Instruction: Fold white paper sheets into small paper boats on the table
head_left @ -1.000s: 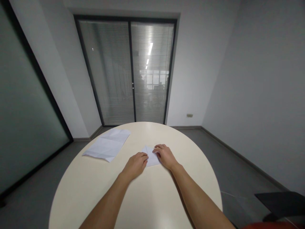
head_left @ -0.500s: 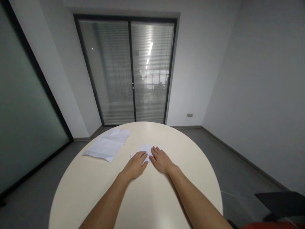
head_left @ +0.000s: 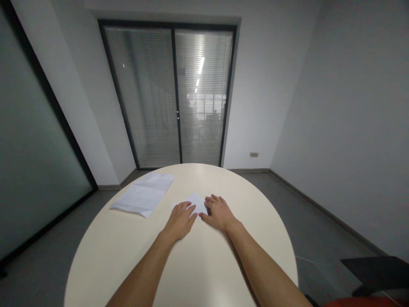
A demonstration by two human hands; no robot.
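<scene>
A small folded sheet of white paper (head_left: 197,200) lies on the round table between my two hands, with crease lines on its upper face. My left hand (head_left: 180,218) rests over its left part, fingers spread and thumb near the paper's lower edge. On the other side my right hand (head_left: 219,212) lies at the paper's right edge, its fingers apart and thumb stretched toward the left one. Both palms face down, and they cover the paper's sides.
A larger creased white sheet (head_left: 145,194) lies at the table's far left. The round cream table (head_left: 198,264) fills the foreground. Beyond it are a glass door with blinds (head_left: 172,98) and grey walls. A black armrest-like piece (head_left: 377,270) shows at lower right.
My hands have moved slightly apart, the left leftward and the right rightward. More of the folded paper's middle shows between them. The larger sheet has stayed in place.
</scene>
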